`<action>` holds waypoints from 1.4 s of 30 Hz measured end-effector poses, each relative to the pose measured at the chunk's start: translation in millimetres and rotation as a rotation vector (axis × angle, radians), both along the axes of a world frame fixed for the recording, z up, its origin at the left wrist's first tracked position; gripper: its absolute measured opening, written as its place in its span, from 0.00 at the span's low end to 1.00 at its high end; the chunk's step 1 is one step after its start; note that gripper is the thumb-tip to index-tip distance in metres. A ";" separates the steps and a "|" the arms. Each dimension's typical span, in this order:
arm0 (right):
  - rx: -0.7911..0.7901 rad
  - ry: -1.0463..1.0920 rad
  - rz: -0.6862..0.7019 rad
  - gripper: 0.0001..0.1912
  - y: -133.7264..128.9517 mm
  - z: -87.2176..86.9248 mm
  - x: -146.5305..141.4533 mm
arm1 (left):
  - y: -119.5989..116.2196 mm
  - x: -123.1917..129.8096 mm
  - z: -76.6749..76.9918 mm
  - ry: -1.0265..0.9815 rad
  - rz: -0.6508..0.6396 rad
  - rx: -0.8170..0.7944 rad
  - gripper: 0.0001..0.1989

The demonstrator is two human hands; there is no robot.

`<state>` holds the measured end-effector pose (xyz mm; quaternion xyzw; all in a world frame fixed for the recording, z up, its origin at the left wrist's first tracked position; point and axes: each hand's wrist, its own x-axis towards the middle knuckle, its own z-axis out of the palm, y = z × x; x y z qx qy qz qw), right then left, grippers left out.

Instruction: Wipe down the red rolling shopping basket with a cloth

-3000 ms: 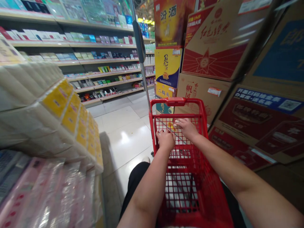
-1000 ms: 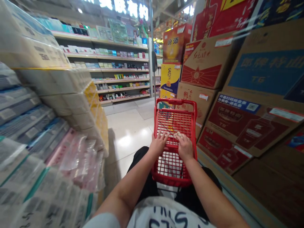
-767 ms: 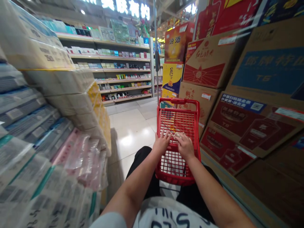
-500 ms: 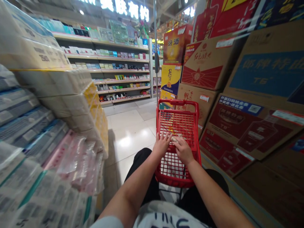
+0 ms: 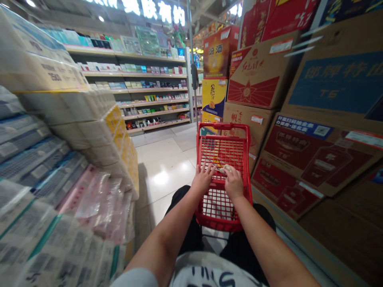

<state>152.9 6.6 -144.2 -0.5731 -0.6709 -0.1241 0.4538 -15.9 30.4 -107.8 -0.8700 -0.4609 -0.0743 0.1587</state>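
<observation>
A red shopping basket with grid walls stands upright between my knees. My left hand lies over the left part of its upper grid, fingers stretched and spread, with nothing in it. My right hand is closed at the fingertips on a small pale lumpy piece, whose kind I cannot make out. That piece reaches a little to the left, toward my left fingertips. Through the lower grid some pale bits show, too blurred to name.
Liquor cartons are stacked close along the right. On the left rise packs of paper tissue, with pink plastic-wrapped packs in front. Shelves of small boxed goods stand ahead, beyond the tiled floor. A thin metal pole stands behind the basket.
My right hand has moved slightly right and up with the pale piece, widening the gap between my hands. My left hand stays on the grid. The view has shifted slightly.
</observation>
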 end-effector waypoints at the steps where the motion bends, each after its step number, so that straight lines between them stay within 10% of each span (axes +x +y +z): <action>1: -0.009 -0.057 0.078 0.21 -1.1 0.9 -2.9 | 0.0 -1.7 -0.7 -0.001 0.004 0.005 0.30; 4: -0.016 -0.150 0.282 0.18 -2.2 5.2 -11.9 | 1.6 -7.6 -3.9 -0.001 0.029 0.014 0.31; 14: -0.084 -0.046 0.228 0.20 11.0 0.9 -36.9 | -1.5 -28.8 -13.9 0.013 0.191 0.021 0.32; 20: -0.098 -0.061 0.421 0.18 22.8 -4.0 -43.0 | -0.9 -41.4 -11.2 -0.003 0.276 -0.035 0.32; 33: 0.048 -0.049 0.202 0.23 16.0 -12.4 -35.3 | -5.1 -39.3 -7.9 -0.070 0.289 -0.047 0.28; 38: 0.036 -0.174 0.397 0.25 11.2 -15.6 -26.0 | -6.0 -29.7 -11.1 -0.071 0.228 -0.053 0.28; 42: 0.056 -0.013 0.185 0.24 10.0 -14.5 -19.6 | -4.1 -21.8 -12.8 -0.063 0.188 -0.007 0.29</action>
